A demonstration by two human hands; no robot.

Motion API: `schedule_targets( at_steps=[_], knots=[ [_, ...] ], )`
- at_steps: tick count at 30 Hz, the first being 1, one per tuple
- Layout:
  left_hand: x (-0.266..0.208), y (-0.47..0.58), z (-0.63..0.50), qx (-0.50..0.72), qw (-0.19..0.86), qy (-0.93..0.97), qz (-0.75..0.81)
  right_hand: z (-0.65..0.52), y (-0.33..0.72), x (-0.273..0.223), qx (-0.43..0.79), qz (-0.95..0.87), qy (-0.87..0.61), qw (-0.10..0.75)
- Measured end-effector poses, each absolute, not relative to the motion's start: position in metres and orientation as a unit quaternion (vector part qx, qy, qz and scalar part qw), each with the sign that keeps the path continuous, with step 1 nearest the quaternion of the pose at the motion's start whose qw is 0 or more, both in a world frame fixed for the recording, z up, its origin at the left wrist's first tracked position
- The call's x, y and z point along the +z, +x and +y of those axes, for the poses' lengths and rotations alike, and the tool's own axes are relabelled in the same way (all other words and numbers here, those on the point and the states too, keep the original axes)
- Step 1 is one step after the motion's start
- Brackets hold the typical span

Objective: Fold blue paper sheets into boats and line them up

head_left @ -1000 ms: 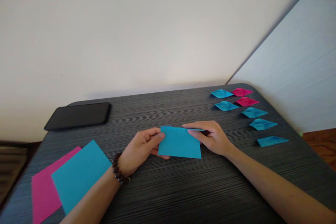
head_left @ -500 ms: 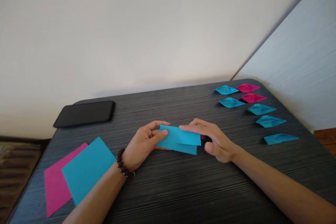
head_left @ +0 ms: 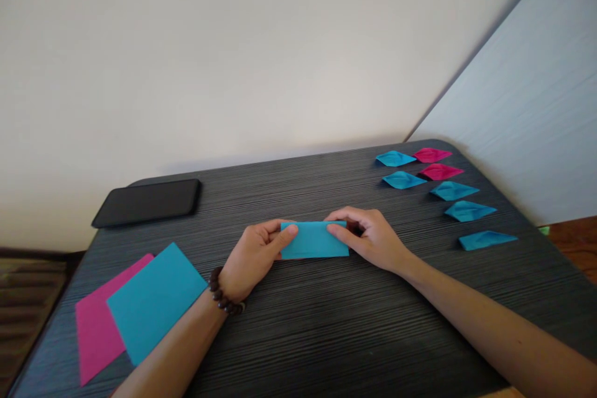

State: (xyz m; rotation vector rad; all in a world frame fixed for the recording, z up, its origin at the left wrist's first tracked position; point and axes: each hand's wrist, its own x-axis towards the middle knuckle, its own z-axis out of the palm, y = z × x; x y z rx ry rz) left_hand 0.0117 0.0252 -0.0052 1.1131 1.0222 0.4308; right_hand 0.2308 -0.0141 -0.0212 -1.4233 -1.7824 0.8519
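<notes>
A folded sheet of blue paper (head_left: pixel 313 241) is held level between my two hands above the dark table (head_left: pixel 289 336). My left hand (head_left: pixel 256 255) pinches its left end, thumb on top and fingers behind. At the other end, my right hand (head_left: pixel 370 237) grips the upper right corner with the thumb in front and the fingers hidden at the back. The paper forms a narrow rectangle, its layers lying nearly flush along the lower edge. A dark bead bracelet sits on my left wrist.
At the left lie a flat blue sheet (head_left: pixel 156 301) and a pink sheet (head_left: pixel 100 323) partly under it. A black phone (head_left: pixel 147 202) rests at the back left. Several folded paper boats, blue (head_left: pixel 470 211) and pink (head_left: pixel 441 171), stand along the right side. A wall rises behind the table.
My right hand has moved from pressing the loose upper flap to pinching the right end. The paper's layers, spread apart before, now line up into a neater rectangle.
</notes>
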Motion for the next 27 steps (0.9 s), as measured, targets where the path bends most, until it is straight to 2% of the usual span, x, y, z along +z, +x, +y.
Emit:
schedule_targets(
  at_steps=[27],
  knots=[
    [-0.0007, 0.0114, 0.0244, 0.202, 0.732, 0.475, 0.445, -0.0158, 0.2356, -0.0220, 0.366, -0.690, -0.508, 0.363]
  ],
)
